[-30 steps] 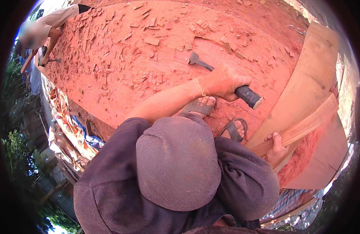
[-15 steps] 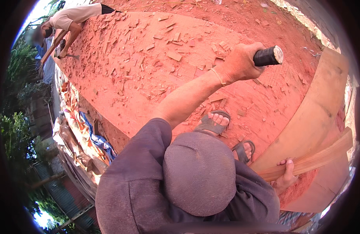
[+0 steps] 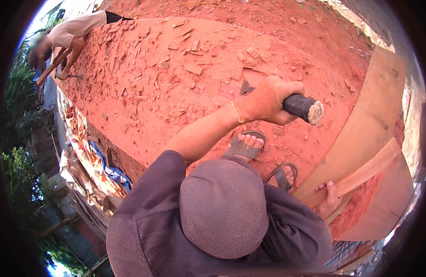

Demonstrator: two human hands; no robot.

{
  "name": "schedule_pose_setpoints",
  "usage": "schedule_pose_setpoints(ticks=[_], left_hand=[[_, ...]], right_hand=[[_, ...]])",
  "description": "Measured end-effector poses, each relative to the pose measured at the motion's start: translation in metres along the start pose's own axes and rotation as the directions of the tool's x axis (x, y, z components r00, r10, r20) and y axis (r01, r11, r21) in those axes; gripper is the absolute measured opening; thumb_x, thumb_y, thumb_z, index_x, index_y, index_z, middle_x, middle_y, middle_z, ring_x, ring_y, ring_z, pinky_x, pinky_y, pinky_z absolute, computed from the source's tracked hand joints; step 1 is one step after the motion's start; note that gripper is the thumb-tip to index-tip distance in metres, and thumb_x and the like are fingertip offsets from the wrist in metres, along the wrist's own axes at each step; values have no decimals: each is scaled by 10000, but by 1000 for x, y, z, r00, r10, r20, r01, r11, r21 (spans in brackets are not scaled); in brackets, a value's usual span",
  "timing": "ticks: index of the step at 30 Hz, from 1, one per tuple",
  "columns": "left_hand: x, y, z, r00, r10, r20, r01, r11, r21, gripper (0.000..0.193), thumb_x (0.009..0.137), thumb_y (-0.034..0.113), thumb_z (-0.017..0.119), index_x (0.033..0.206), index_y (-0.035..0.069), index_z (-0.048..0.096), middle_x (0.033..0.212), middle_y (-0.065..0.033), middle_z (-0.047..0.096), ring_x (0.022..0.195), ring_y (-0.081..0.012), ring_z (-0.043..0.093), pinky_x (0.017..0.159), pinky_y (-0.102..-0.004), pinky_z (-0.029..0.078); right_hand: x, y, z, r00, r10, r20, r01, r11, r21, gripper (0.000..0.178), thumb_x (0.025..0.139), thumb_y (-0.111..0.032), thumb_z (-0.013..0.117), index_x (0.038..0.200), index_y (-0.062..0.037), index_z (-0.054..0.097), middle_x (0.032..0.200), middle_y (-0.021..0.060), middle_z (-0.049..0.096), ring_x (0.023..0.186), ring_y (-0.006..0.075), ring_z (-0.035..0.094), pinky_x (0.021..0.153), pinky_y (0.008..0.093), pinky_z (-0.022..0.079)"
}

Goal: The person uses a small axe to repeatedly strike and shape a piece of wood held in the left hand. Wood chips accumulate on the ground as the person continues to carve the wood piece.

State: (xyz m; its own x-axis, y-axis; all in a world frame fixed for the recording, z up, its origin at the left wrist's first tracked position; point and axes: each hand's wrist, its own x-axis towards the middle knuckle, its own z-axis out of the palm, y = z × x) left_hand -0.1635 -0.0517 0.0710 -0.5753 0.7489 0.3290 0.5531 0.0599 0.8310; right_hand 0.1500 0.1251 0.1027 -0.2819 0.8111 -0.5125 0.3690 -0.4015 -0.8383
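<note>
My left hand (image 3: 274, 100) is wrapped round the black-taped handle of a hatchet (image 3: 299, 108). The bare butt of the handle points right and down. Beyond my knuckles a dark, flared blade shows over the chips; my hand hides the middle of the tool. Lower right, my right hand (image 3: 329, 199) grips the near part of a long, narrow strip of wood (image 3: 370, 166), thumb on top. That strip slants up to the right, over a wide pale plank (image 3: 372, 99). Its near end is hidden by my hand and sleeve.
Flat wood chips (image 3: 193, 69) and reddish sawdust cover the ground. My sandalled feet (image 3: 250, 144) stand between the hands. Upper left, another person (image 3: 76, 32) bends over a length of wood with a metal-bladed tool. Crumpled sheeting (image 3: 95, 171) lies along the left edge.
My left hand has come down with the hatchet, and the handle has tilted. The blade now shows beyond the hand. My right hand keeps its hold on the wood strip; the whole view has shifted slightly.
</note>
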Motion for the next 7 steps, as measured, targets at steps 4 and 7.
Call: schedule_pose_setpoints(ticks=[4,7], left_hand=[[12,-27,-18,982,-114,-148,89,983,-161,167,864,135,818,864,44,677,742,15,679,678,-80,641,594,-274,517],[33,-43,-57,953,24,-302,97,921,378,205,876,184,787,1040,78,725,831,-35,750,688,-165,706,652,-302,567]], right_hand=[[-2,-2,-1,995,-64,81,65,998,-18,298,876,-78,675,1114,67,570,787,117,629,659,202,618,624,324,527],[1,7,-10,998,-13,66,13,1000,-1,329,888,-127,696,1138,39,561,860,122,630,735,203,644,662,348,557]])
